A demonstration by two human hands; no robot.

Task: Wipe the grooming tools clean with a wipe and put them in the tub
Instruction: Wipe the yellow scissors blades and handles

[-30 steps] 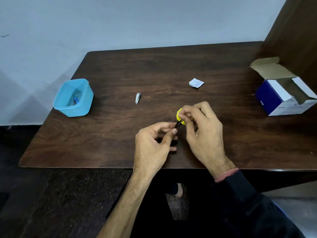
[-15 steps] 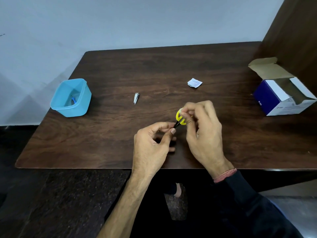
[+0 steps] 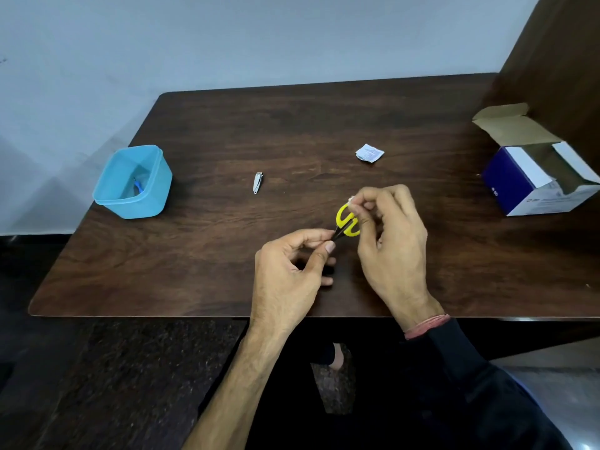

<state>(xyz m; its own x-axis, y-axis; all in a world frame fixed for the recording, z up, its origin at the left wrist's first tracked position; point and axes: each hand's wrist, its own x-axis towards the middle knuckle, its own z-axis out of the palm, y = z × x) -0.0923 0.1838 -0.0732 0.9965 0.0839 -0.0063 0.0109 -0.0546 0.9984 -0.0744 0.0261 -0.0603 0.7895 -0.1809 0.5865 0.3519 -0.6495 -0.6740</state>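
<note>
Two hands hold the yellow-handled scissors (image 3: 347,220) above the table (image 3: 194,254): left hand (image 3: 289,267) pinches the blades, right hand (image 3: 389,235) rubs a wipe (image 3: 351,199) on the handles. Risk: the pinched blades slip, dropping short of the tub (image 3: 133,181).

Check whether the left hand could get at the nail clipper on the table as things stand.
Probably not right away: the left hand pinches the blade end of the yellow scissors. The bare table between it and the nail clipper holds nothing in the way, so once freed it likely could.
</note>
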